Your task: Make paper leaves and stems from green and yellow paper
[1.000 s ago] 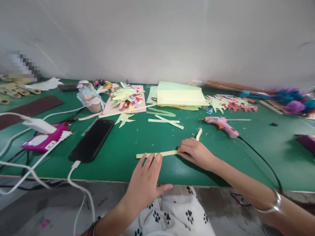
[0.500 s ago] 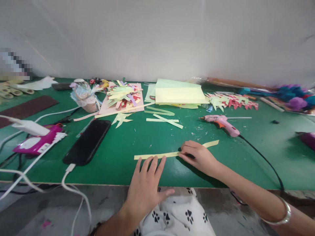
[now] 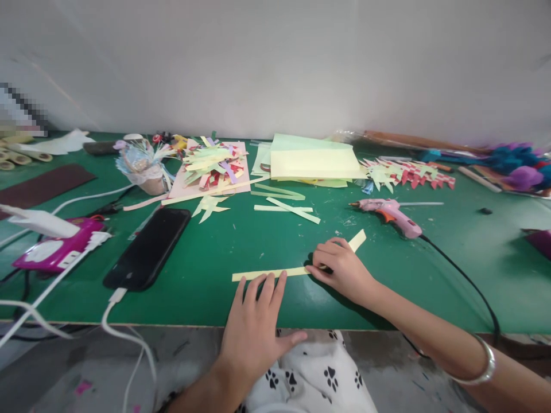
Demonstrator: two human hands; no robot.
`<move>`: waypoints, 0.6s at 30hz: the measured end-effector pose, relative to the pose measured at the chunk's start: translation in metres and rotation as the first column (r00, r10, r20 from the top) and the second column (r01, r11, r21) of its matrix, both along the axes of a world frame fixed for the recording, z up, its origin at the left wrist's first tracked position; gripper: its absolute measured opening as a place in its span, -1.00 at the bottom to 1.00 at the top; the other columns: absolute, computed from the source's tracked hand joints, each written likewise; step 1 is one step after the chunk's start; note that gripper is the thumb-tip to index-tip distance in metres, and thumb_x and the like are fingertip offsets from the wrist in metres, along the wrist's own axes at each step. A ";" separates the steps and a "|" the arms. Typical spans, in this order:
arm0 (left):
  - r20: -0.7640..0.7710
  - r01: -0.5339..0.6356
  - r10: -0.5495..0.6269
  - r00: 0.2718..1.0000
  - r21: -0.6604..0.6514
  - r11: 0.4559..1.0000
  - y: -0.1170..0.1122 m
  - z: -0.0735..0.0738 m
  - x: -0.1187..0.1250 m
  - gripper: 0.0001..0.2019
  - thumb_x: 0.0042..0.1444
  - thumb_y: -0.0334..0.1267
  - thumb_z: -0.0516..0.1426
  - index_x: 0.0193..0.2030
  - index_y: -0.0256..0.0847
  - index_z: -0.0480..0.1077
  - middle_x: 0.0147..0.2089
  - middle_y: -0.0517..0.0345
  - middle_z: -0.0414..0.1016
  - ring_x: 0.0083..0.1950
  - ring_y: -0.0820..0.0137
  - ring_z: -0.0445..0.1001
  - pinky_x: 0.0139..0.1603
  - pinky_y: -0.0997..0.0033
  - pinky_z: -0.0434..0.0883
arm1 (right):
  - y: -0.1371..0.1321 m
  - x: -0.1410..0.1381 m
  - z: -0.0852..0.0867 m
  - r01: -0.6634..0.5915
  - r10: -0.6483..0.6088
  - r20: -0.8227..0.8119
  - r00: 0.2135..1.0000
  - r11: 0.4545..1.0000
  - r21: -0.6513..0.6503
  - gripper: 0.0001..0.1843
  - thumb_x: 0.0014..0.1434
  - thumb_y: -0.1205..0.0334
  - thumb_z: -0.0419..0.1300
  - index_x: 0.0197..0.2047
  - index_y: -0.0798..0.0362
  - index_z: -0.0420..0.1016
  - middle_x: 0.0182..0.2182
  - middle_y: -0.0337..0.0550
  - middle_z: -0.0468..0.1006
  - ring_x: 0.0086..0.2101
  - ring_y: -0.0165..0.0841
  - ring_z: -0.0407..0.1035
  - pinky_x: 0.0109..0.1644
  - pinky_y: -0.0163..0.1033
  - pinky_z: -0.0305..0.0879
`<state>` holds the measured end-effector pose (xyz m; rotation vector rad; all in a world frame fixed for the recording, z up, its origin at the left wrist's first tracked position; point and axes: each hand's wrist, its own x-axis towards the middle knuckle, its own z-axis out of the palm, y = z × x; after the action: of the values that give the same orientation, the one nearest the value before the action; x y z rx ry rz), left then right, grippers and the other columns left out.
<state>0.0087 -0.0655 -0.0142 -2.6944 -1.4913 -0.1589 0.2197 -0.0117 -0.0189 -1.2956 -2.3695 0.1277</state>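
Note:
A long pale yellow paper strip (image 3: 262,274) lies on the green table (image 3: 206,258) near its front edge. My left hand (image 3: 256,327) lies flat and open, its fingertips pressing the strip's left part. My right hand (image 3: 340,268) is closed in a pinch on the strip further right, where the strip bends. The strip's free end (image 3: 357,240) sticks up and away beyond the right hand's fingers.
A pink glue gun (image 3: 390,210) with a black cord lies right of my hands. A black phone (image 3: 148,248) on a white cable lies to the left, beside a magenta power strip (image 3: 55,252). Paper sheets (image 3: 314,163), cut strips (image 3: 286,207) and paper shapes (image 3: 213,166) fill the back.
The strip's right end, lying flatter half a second ago, is now folded up at a steeper angle by my right hand. My left hand stays pressed on the strip.

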 end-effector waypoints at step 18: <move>-0.021 -0.029 0.028 0.999 -0.053 0.998 0.001 0.010 0.006 -0.20 -0.12 0.29 0.07 0.23 -0.08 0.15 0.00 -0.06 0.36 -0.03 0.08 0.25 -0.04 0.01 0.28 | 0.001 0.011 0.001 -0.006 0.005 0.083 0.997 1.000 0.019 -0.72 0.20 0.16 0.03 -0.52 0.05 0.23 -0.59 -0.36 0.32 -0.51 -0.49 0.22 0.05 -0.16 -0.11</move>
<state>0.0142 -0.0643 -0.0044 -2.7050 -1.5497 -0.0923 0.2305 -0.0106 -0.0179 -1.3092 -2.4379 0.0528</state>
